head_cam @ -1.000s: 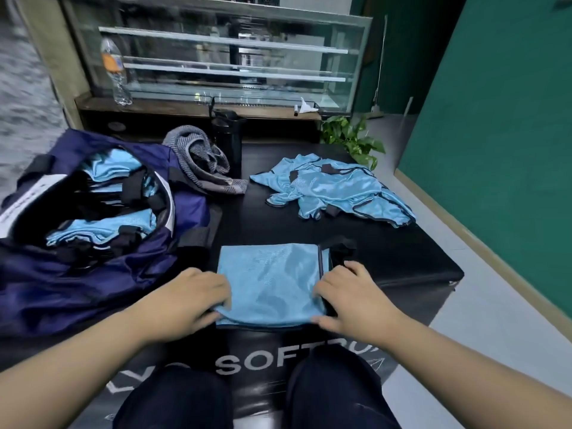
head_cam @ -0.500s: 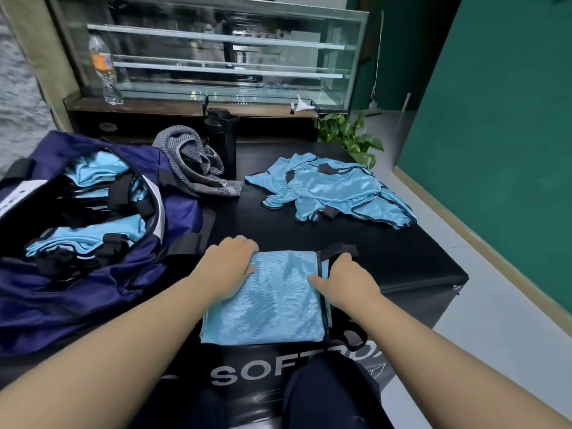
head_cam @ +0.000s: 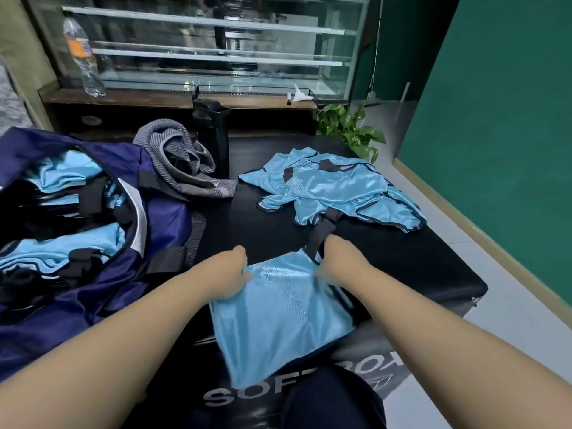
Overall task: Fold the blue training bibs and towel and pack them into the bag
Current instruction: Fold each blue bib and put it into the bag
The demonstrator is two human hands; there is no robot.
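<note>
Both hands are on the folded blue bib (head_cam: 278, 311) right at the near edge of the black worktop (head_cam: 402, 261). The left hand (head_cam: 230, 275) grips the bib's far left corner, fingers curled over the fabric. The right hand (head_cam: 342, 263) pinches the far right corner, right next to the bib's black strap (head_cam: 318, 239), which sticks out past the knuckles. So the bib hangs between the two hands and drapes toward the person, its lower end spilling over the worktop's front edge above the knees. It looks a bit blurred.

To the left sits the open navy bag (head_cam: 161, 218), touching the worktop's left side, with several folded blue bibs (head_cam: 62, 252) already stacked inside. A loose pile of unfolded bibs (head_cam: 334, 190) lies further back on the right, well apart from the hands. The grey towel (head_cam: 179, 162) is crumpled behind the bag, just beside a black bottle (head_cam: 213, 137). A clear water bottle (head_cam: 82, 57) stands on the ledge by the glass case.
</note>
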